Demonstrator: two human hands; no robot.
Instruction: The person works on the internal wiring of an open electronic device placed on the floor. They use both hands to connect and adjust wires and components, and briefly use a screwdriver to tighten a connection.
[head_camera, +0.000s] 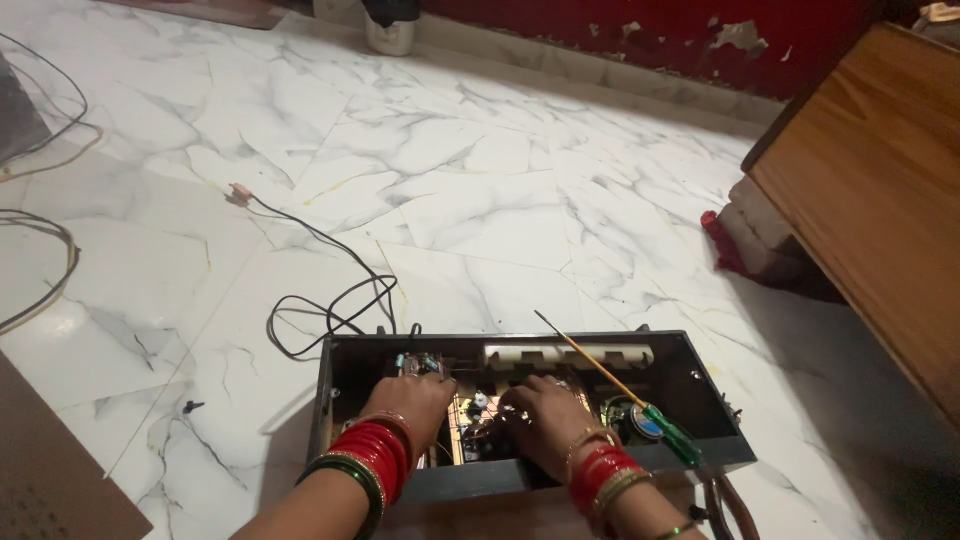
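An open black metal box (340, 355) with electronics inside lies on the marble floor. My left hand (412, 400) reaches into its left half, fingers curled on parts near a small circuit board (420, 363). Close beside it, my right hand (545, 408) rests in the middle of the box, fingers bent down among wires and components. What either hand grips is hidden. A long screwdriver (610, 385) with a green handle lies slanted across the box's right side, untouched. A white ribbed part (568, 355) sits along the back wall.
A black cable (320, 300) loops from the box's back across the white marble floor (480, 200) to a small plug. More cables lie at the far left. A wooden furniture piece (880, 190) stands at the right, a red wall behind.
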